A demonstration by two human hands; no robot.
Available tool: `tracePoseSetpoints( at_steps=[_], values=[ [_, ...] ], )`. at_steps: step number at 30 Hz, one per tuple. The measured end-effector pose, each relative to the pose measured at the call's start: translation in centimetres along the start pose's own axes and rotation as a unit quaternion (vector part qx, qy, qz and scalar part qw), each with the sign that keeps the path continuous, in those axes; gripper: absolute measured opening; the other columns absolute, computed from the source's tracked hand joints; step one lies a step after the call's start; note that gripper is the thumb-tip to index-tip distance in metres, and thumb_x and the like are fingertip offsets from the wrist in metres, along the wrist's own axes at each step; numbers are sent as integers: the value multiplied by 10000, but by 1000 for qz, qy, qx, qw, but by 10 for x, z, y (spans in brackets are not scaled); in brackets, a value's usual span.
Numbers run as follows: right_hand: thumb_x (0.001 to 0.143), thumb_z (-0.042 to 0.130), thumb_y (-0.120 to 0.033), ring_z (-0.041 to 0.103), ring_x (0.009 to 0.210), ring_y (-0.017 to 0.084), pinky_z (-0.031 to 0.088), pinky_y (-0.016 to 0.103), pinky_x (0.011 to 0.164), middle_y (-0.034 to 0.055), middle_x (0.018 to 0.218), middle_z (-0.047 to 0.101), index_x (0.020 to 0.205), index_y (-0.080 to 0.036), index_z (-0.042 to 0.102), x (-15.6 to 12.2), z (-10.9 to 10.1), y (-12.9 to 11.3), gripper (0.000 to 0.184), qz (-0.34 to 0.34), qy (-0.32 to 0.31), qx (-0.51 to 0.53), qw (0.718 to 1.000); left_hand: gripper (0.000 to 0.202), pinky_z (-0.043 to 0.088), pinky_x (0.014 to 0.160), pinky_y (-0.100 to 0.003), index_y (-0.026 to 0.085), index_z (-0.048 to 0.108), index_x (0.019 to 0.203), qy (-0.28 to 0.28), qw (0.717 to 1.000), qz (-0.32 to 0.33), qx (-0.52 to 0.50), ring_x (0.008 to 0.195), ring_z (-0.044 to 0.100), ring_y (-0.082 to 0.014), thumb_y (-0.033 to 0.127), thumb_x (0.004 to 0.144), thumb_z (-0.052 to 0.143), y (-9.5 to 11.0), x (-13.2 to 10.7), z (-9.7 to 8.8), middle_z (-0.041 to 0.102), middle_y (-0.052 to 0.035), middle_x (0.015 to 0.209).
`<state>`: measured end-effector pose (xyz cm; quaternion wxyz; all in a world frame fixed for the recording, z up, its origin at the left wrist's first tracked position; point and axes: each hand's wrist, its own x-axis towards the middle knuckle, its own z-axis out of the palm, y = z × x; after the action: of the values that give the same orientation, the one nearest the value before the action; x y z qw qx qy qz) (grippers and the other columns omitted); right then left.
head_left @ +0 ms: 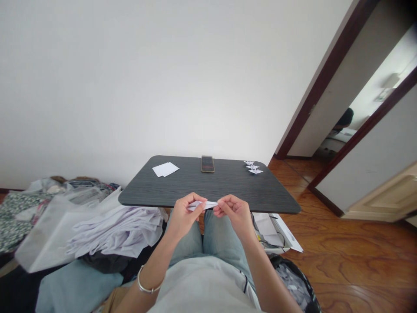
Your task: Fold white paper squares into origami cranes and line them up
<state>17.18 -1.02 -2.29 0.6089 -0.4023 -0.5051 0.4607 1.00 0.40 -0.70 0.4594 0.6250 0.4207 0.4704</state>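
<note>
The left hand (pixel 185 213) pinches a folded paper (pixel 211 204) between thumb and fingers; the right hand (pixel 235 210) grasps its right tip. I see it at the near edge of the table (pixel 228 182). Farther off lie white sheets (pixel 165 169) on the left, a phone (pixel 207 164) midway, pointed paper figures (pixel 256 171) on the right.

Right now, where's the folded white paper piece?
In the head view, below centre, the folded white paper piece is held between the left hand and the right hand, at the near edge of the dark wood-grain tabletop.
</note>
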Motion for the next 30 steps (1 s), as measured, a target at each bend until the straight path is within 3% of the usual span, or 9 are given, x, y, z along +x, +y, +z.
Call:
tracePoseSetpoints(
  at_steps=[3,8,12,16,30],
  values=[
    [721,659,-449,641,501,138,550,251,512,30,605,695,714,-171,608,1,0,0,282,-1,-7,9,1000,234,351,422,-176,129,634,799,2,1000,2,-5,417,463,-63,351,725,627,-1,0,0,601,10,583],
    [771,623,-413,652,564,133,538,236,536,26,677,703,893,-182,607,2,-3,2,261,-16,-25,24,999,220,350,427,-173,129,629,800,7,1000,3,-5,421,461,-62,339,733,621,-2,-1,-1,599,11,575],
    [772,638,-353,647,593,130,530,233,569,28,672,692,793,-172,637,1,-4,5,182,-31,-36,-29,998,220,346,425,-174,132,626,798,4,1000,2,-6,425,464,-64,343,736,621,-1,0,-1,601,12,581],
    [765,650,-319,655,601,141,537,249,574,15,669,689,835,-185,631,0,-4,7,152,-58,-8,-38,998,214,341,425,-169,132,622,802,4,1000,0,-10,422,454,-57,337,739,622,-1,1,-2,593,19,575],
    [704,712,-319,664,542,133,549,216,519,18,607,705,687,-169,633,2,-1,8,170,-35,6,41,999,219,353,425,-169,130,625,800,4,1000,-3,-12,423,462,-58,338,732,629,0,0,-1,598,14,582]
  ],
)
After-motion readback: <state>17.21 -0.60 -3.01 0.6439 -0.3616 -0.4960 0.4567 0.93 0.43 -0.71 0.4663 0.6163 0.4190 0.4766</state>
